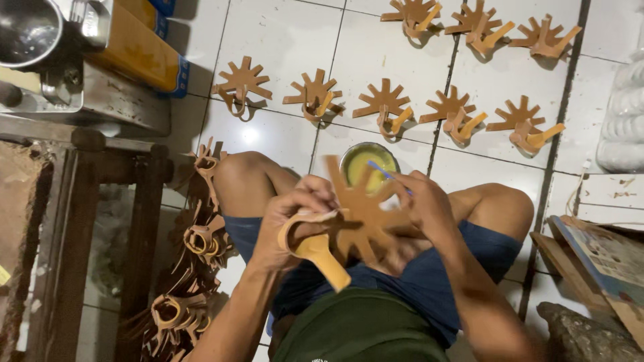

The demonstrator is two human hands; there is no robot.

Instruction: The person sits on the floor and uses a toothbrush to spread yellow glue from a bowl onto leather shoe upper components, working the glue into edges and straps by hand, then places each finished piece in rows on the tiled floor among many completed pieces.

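Tan leather, or something like it, is what the star-shaped piece seems to be made of: flat, matte, with blunt spokes fanning out and a looped strap plus a yellowish tab hanging off the lower end. It sits right over the person's lap, between both hands. The left hand is curled around the strap loop side, fingers pressed onto the piece, though the palm is mostly hidden behind the loop. The right hand is pinching a thin blue stick, maybe a brush, and its tip is covered by the star so I can't tell what the end looks like. Just behind the hands there's a small round tin of yellow paste on the floor, half blocked by the star. More of the same cut-outs lie in rows on the white glossy tiled floor, each one well apart from the next, and the top row is clipped by the frame edge. On the left a dim heap of strap pieces is stacked beside a rough wooden desk; it's too shadowy to count them. A metal bowl is cut off in the corner, and some printed paper sits at the right.
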